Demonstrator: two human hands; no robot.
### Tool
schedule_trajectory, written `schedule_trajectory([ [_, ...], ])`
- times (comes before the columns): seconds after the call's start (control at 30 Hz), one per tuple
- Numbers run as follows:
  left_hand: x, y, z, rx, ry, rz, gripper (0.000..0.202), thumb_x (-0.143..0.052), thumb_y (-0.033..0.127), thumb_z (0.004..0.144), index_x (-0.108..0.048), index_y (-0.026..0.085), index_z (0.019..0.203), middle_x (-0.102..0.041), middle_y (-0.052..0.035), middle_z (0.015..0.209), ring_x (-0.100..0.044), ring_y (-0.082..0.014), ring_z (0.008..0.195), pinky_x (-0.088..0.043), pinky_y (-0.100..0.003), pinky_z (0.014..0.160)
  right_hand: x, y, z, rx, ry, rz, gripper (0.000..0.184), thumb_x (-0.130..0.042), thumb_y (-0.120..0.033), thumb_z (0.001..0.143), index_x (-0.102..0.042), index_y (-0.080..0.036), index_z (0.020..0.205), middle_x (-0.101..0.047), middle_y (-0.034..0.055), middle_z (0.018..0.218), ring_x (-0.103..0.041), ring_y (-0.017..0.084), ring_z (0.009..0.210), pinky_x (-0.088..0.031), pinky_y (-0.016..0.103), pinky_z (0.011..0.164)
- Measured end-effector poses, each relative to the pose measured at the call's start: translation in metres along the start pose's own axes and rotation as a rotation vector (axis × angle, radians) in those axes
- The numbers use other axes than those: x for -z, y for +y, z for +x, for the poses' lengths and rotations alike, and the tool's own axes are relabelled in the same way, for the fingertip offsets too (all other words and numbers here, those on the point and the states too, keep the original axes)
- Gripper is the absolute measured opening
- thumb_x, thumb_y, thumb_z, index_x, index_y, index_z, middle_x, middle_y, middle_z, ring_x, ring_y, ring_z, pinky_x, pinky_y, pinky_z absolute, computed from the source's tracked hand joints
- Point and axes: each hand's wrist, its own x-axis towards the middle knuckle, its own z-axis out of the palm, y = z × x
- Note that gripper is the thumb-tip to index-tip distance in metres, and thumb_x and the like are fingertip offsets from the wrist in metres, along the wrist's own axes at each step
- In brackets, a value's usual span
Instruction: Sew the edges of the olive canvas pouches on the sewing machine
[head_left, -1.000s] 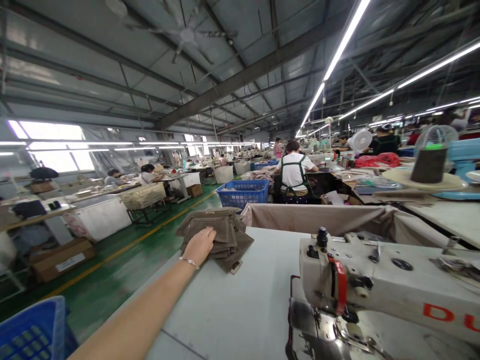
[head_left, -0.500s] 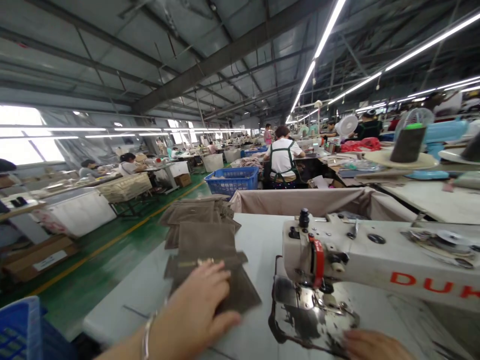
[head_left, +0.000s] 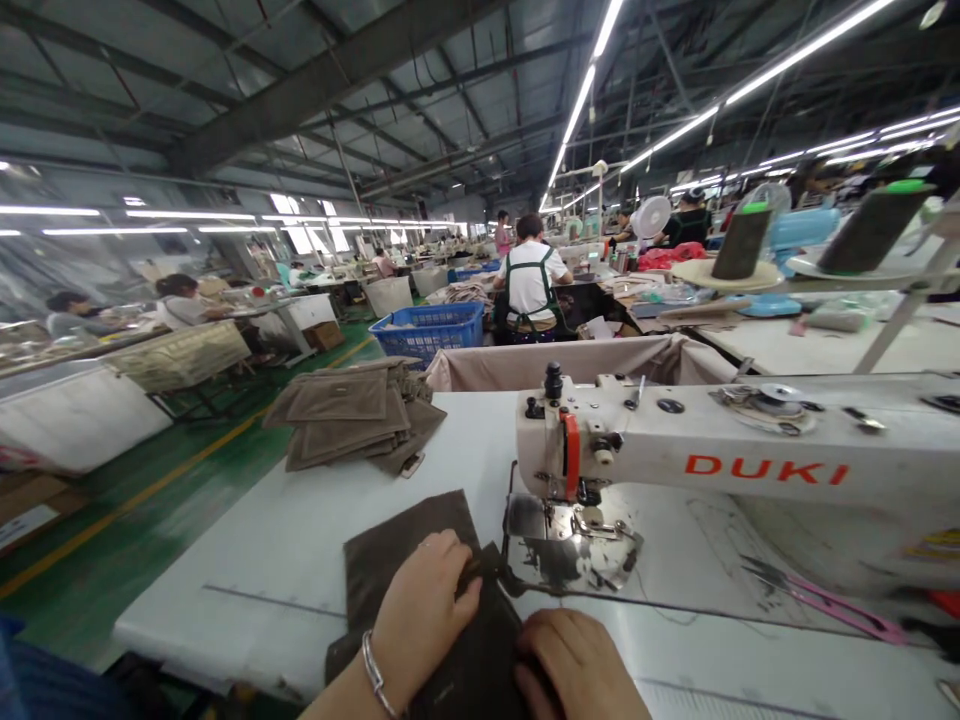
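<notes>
Dark brown fabric point(head_left: 386, 545) lies low in the middle of my view, flat on the pale tabletop point(head_left: 472, 440) under both hands and just left of the metal plate point(head_left: 577, 560) beneath the sewing head. Working across from the left, I see a blurred blue basket point(head_left: 45, 670) in the bottom corner, then a stack of brown fabric panels point(head_left: 341, 405) heaped unevenly on the far part of the tabletop, apart from the piece being handled. Next comes the left hand point(head_left: 427, 605), a silver bracelet point(head_left: 373, 670) at its wrist; its thumb and fingers pinch a dark fold of the fabric. Close beside it, the right hand point(head_left: 577, 665) curls over the fabric's right edge, but its fingertips are partly hidden, so I can't tell whether they grasp it. Beyond stands the white DUKI sewing machine point(head_left: 652, 430), its arm stretching off to the right. Pink-handled snips point(head_left: 851, 609) rest on the table below that arm, and farther right two dark thread cones point(head_left: 876, 230) sit on their stands, tilted in my view.
</notes>
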Motion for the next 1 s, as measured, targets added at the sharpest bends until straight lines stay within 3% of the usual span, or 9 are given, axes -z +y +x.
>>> schedule_trajectory([
  [0.1,0.012,0.008,-0.007,0.005,-0.059,-0.154,0.007,-0.056,0.019,0.082,-0.061,0.019,0.078,-0.060,-0.0011,0.081,-0.056,-0.0181,0.078,-0.043,-0.029,0.073,0.017,-0.004,0.011,-0.092,0.010,0.057,0.030,-0.060,-0.015,0.082,-0.054,-0.020,0.111,-0.063,0.0080,0.106,-0.062,0.022,0.098,-0.054,0.036,0.084],
  [0.2,0.030,0.019,-0.017,0.147,-0.165,-0.571,0.011,-0.054,0.027,0.085,-0.058,0.018,0.080,-0.057,0.0015,0.073,-0.054,-0.0151,0.068,-0.041,-0.025,0.062,0.039,-0.013,0.024,-0.104,-0.034,0.102,0.013,-0.056,-0.020,0.088,-0.058,-0.021,0.101,-0.059,0.0102,0.117,-0.057,0.022,0.111,-0.051,0.036,0.092],
  [0.33,0.043,0.031,-0.030,0.189,-0.243,-1.021,0.022,-0.065,0.030,0.079,-0.062,0.017,0.096,-0.067,-0.0030,0.089,-0.061,-0.0198,0.085,-0.047,-0.028,0.077,0.068,-0.026,0.037,-0.043,-0.080,0.133,0.003,-0.060,-0.023,0.086,-0.062,-0.023,0.088,-0.057,0.0085,0.124,-0.054,0.023,0.117,-0.050,0.036,0.095],
  [0.4,0.043,0.035,-0.035,0.236,-0.211,-1.092,0.028,-0.072,0.029,0.073,-0.065,0.017,0.098,-0.070,-0.0053,0.092,-0.064,-0.0227,0.090,-0.048,-0.031,0.082,0.080,-0.031,0.040,-0.015,-0.085,0.131,0.005,-0.063,-0.025,0.085,-0.064,-0.025,0.090,-0.058,0.0063,0.125,-0.055,0.024,0.116,-0.051,0.037,0.094],
  [0.57,0.041,0.045,-0.044,0.357,-0.091,-1.283,0.029,-0.080,0.032,0.067,-0.072,0.016,0.090,-0.073,-0.0072,0.085,-0.067,-0.0245,0.085,-0.050,-0.032,0.078,0.099,-0.036,0.047,-0.025,-0.104,0.201,0.013,-0.055,-0.024,0.090,-0.068,-0.026,0.087,-0.068,0.0032,0.105,-0.064,0.017,0.097,-0.054,0.029,0.083],
  [0.7,0.039,0.050,-0.047,0.391,-0.081,-1.448,0.032,-0.083,0.032,0.063,-0.073,0.015,0.088,-0.073,-0.0075,0.081,-0.067,-0.0242,0.081,-0.051,-0.032,0.075,0.101,-0.037,0.049,-0.049,-0.112,0.222,0.010,-0.059,-0.024,0.087,-0.066,-0.025,0.081,-0.070,0.0006,0.096,-0.065,0.017,0.090,-0.053,0.029,0.080],
  [1.0,0.031,0.052,-0.049,0.433,-0.049,-1.514,0.028,-0.085,0.032,0.062,-0.072,0.016,0.081,-0.071,-0.0058,0.077,-0.065,-0.0200,0.073,-0.050,-0.028,0.068,0.096,-0.043,0.043,-0.242,-0.118,0.402,0.013,-0.055,-0.025,0.085,-0.061,-0.024,0.074,-0.068,-0.0014,0.083,-0.064,0.015,0.079,-0.049,0.026,0.073],
])
